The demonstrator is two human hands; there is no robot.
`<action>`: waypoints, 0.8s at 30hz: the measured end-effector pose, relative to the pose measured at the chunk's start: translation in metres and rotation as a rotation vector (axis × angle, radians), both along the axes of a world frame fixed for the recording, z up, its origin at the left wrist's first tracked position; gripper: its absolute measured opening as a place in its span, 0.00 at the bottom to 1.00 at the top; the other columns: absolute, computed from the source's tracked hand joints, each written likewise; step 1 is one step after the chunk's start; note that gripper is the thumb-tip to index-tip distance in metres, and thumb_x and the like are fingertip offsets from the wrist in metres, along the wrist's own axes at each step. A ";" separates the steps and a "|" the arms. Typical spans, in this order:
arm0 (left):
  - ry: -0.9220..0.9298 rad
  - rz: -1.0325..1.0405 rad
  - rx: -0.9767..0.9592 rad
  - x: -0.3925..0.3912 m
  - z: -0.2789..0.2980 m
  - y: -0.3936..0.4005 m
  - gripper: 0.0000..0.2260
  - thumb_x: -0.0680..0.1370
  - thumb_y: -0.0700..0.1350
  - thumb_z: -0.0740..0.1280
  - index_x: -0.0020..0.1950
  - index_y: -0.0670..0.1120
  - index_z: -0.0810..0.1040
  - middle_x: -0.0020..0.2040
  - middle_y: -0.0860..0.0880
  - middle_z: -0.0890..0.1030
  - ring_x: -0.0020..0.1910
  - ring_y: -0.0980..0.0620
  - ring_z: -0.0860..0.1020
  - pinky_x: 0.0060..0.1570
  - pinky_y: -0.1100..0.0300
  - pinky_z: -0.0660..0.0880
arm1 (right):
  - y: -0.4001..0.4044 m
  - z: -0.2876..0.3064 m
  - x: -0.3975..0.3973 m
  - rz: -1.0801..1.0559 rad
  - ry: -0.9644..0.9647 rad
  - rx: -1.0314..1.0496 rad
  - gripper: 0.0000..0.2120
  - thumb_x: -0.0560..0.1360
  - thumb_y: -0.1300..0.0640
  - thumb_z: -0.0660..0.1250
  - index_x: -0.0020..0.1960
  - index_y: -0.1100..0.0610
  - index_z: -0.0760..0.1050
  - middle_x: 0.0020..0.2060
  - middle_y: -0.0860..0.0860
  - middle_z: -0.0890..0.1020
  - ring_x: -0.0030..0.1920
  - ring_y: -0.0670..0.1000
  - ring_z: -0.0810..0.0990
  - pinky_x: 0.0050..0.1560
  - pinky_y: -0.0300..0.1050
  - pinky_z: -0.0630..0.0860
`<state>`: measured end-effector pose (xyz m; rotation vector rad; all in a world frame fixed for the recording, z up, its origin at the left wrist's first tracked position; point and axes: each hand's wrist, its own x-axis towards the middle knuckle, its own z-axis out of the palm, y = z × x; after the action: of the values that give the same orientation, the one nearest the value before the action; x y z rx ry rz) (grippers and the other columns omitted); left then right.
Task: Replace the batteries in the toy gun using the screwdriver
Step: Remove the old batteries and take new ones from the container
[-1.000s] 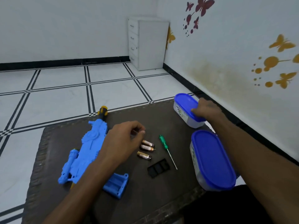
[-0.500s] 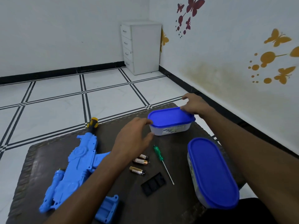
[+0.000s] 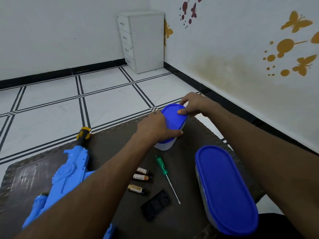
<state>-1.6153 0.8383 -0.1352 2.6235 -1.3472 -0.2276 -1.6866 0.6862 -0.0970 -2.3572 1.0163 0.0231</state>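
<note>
The left hand (image 3: 156, 127) curls round the near side of the small tub (image 3: 170, 130), its thumb along the edge of the blue lid, bracing it on the mat (image 3: 110, 147); the right hand (image 3: 193, 105) grips the far rim of the lid, thumb pressed on top and fingers hooked over the edge, a hold that looks meant to peel the lid off while the other hand steadies the base; the lid is still seated, so what is inside cannot be told, though fresh cells seem the likely reason for opening it. Just near of the tub lies the screwdriver (image 3: 166, 176), tip toward the person, within easy reach; beside it three batteries (image 3: 140, 177) lie apart from the gun (image 3: 69, 180), probably the spent ones set aside; the black cover (image 3: 156, 205) rests near them, off the toy, so the bay is presumably open. A large tub (image 3: 224, 188) stands shut at the right edge of the mat.
</note>
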 end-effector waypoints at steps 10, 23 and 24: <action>-0.055 0.093 0.012 -0.008 0.002 -0.009 0.31 0.68 0.72 0.70 0.48 0.46 0.68 0.42 0.48 0.75 0.43 0.48 0.76 0.47 0.54 0.78 | 0.002 0.006 0.015 0.003 0.212 -0.274 0.24 0.69 0.45 0.77 0.39 0.59 0.67 0.34 0.55 0.78 0.43 0.55 0.81 0.51 0.48 0.79; -0.166 0.080 -0.087 -0.018 -0.006 0.002 0.26 0.73 0.69 0.61 0.32 0.47 0.66 0.36 0.47 0.73 0.37 0.47 0.75 0.37 0.56 0.69 | 0.009 -0.016 -0.006 -0.182 -0.423 0.016 0.12 0.74 0.59 0.67 0.34 0.64 0.75 0.34 0.63 0.83 0.31 0.57 0.83 0.44 0.57 0.83; -0.152 0.075 -0.098 -0.018 -0.006 0.003 0.26 0.74 0.69 0.60 0.32 0.46 0.67 0.34 0.48 0.72 0.36 0.48 0.74 0.36 0.56 0.68 | 0.009 -0.020 -0.009 -0.193 -0.458 0.015 0.12 0.76 0.61 0.63 0.37 0.68 0.75 0.35 0.65 0.83 0.30 0.55 0.82 0.44 0.57 0.83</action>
<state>-1.6335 0.8410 -0.1408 2.6484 -1.2658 0.0479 -1.6960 0.6951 -0.1175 -2.0987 0.9959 -0.5530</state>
